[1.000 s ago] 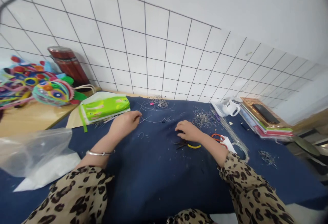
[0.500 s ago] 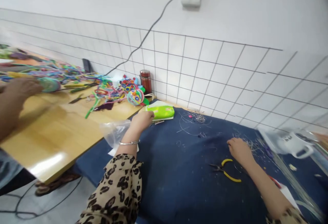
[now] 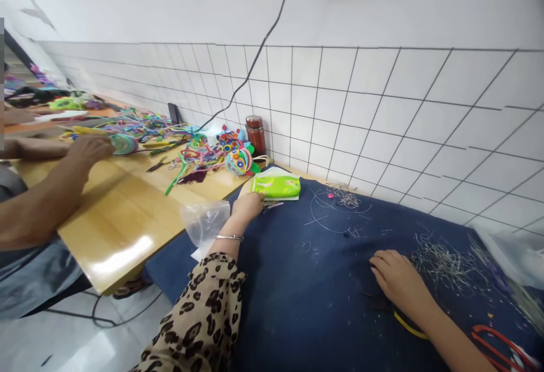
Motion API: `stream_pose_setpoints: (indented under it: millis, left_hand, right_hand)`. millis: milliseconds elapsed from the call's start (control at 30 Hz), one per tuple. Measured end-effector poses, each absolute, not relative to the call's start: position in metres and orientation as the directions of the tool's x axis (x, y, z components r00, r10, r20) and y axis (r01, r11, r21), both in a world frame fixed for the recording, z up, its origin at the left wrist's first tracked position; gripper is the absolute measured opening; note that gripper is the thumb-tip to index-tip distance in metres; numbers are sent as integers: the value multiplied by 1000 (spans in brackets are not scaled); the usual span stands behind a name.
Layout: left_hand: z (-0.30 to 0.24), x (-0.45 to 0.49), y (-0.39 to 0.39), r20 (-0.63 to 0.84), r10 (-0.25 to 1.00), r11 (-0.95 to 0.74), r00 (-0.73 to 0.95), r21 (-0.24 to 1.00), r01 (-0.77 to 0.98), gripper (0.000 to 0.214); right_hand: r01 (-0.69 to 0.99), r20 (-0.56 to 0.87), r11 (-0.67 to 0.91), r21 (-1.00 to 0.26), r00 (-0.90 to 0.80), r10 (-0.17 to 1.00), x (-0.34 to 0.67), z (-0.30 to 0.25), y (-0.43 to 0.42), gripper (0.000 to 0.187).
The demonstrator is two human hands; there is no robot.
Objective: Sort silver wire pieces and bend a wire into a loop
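Observation:
My left hand (image 3: 249,206) is at the near left corner of a bright green packet (image 3: 278,186), its fingers curled together. Whatever is in them, if anything, is hidden. Small thin metal pieces (image 3: 272,206) lie by those fingertips. On the dark blue cloth (image 3: 306,304), my right hand (image 3: 397,278) rests palm down, fingers stretched out and nothing visible in them. Partly beneath it are pliers (image 3: 410,326), with one yellow handle showing. Close by on the right is a tangled pile of cut wire (image 3: 446,264).
A clear plastic bag (image 3: 204,222) lies by my left wrist. Red-handled scissors (image 3: 495,343) are at the lower right. A red flask (image 3: 255,135) and a colourful ball-shaped craft piece (image 3: 238,161) stand against the wire grid. Another person's hand (image 3: 91,148) works at the left table.
The view has shifted, showing more on the left. My right hand has come over the pliers, which lay uncovered before. My left hand stays beside the green packet.

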State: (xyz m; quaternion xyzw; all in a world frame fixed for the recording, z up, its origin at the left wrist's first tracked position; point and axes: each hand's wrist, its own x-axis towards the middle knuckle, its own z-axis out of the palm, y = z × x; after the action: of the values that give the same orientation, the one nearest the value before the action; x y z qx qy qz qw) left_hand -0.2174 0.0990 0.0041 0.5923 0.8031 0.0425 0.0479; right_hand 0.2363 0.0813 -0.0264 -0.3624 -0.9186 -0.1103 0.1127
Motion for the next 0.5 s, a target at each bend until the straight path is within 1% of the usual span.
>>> stream_pose_setpoints:
  millis: [133, 233, 300, 433, 500]
  left_hand:
    - [-5, -215, 107, 81, 953, 276, -291, 159, 948, 40]
    - [-11, -214, 112, 134, 952, 249, -276, 187, 950, 48]
    - [-14, -214, 114, 141, 954, 233, -263, 200, 952, 49]
    - [-17, -210, 114, 115, 962, 222, -248, 201, 954, 41]
    - [-16, -207, 114, 115, 961, 225, -250, 192, 955, 42]
  right_hand:
    - [697, 284, 709, 105, -704, 650, 239, -31, 82, 21]
    - [706, 283, 701, 98, -695, 661, 238, -32, 81, 20]
    - [710, 282, 698, 98, -692, 664, 237, -32, 80, 20]
    - [713, 292, 693, 107, -689, 664, 236, -34, 79, 21]
    - [716, 296, 690, 109, -686, 665, 235, -35, 79, 21]
